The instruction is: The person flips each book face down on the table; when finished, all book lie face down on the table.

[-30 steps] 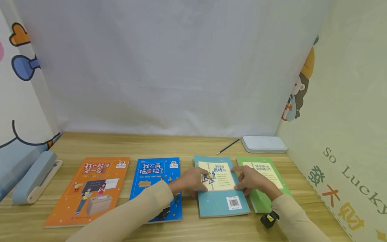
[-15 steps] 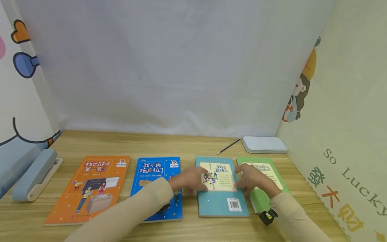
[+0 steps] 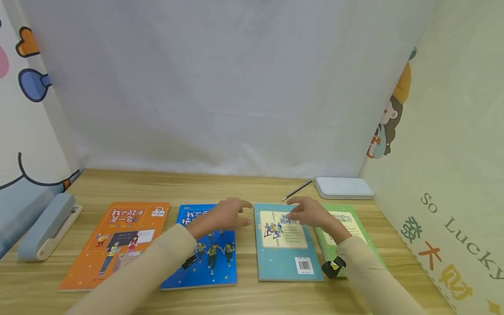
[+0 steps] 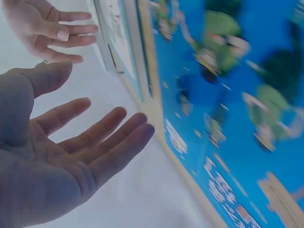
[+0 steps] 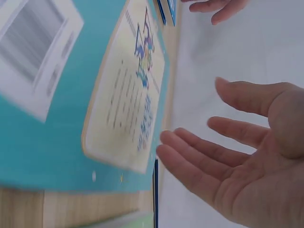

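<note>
Four things would be too exact, so several books lie in a row on the table. My left hand point(image 3: 228, 214) is over the right side of the blue book point(image 3: 214, 262), its fingers spread and relaxed with nothing in them. The teal book point(image 3: 275, 262) lies back cover up, barcode toward me. Over its upper right edge my right hand point(image 3: 311, 213) hovers, fingers loosely extended and holding nothing. Right of it lies the green book point(image 3: 350, 223), partly covered by my right wrist. In the left wrist view the left palm point(image 4: 52, 161) shows bare, and the right wrist view shows the right palm point(image 5: 266, 175) likewise.
An orange book point(image 3: 90, 253) lies left of the blue one, with a light blue stapler point(image 3: 47, 227) beyond it. A pencil point(image 3: 297, 190) and a pale pencil case point(image 3: 344, 188) lie at the back right. A white curtain point(image 3: 236, 87) hangs behind the table point(image 3: 177, 183).
Both hands have let go of the teal book's sides and risen up and away from it, the left one moving left over the blue book. The books stay about where they were.
</note>
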The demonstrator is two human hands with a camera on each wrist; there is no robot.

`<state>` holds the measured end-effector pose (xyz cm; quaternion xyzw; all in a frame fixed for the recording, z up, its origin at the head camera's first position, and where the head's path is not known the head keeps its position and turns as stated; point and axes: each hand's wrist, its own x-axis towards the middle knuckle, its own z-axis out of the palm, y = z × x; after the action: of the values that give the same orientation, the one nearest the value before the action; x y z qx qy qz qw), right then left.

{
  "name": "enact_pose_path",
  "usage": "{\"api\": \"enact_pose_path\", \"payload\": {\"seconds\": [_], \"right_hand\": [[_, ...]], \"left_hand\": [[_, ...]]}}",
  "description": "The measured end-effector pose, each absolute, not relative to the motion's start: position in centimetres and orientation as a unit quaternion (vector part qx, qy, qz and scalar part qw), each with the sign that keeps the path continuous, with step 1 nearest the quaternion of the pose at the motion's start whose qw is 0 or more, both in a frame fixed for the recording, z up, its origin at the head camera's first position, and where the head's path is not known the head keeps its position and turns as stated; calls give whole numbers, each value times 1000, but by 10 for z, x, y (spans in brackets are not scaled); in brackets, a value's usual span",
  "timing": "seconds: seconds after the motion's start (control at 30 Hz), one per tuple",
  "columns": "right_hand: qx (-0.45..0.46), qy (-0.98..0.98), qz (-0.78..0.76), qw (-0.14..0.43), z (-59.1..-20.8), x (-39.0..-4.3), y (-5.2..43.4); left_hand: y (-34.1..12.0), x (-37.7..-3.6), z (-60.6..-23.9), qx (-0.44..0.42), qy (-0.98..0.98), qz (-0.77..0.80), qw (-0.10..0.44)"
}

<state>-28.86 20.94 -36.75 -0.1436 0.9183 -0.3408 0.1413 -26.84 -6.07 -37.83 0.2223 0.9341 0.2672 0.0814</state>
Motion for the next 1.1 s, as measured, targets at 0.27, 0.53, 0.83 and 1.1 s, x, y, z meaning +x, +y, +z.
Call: {"api": "enact_pose_path", "payload": {"seconds": [0.27, 0.53, 0.83, 1.1], "right_hand": [[-187, 891, -398, 115, -378, -300, 168], [-230, 869, -413, 143, -389, -305, 127], [-241, 864, -412, 157, -401, -312, 93], [-202, 881, -403, 146, -412, -320, 70]], "left_hand": [[-108, -251, -387, 242, 939, 235, 64], [-145, -224, -394, 234, 948, 195, 90], [-170, -204, -399, 257, 938, 199, 119], [-178, -193, -402, 287, 918, 213, 170]]}}
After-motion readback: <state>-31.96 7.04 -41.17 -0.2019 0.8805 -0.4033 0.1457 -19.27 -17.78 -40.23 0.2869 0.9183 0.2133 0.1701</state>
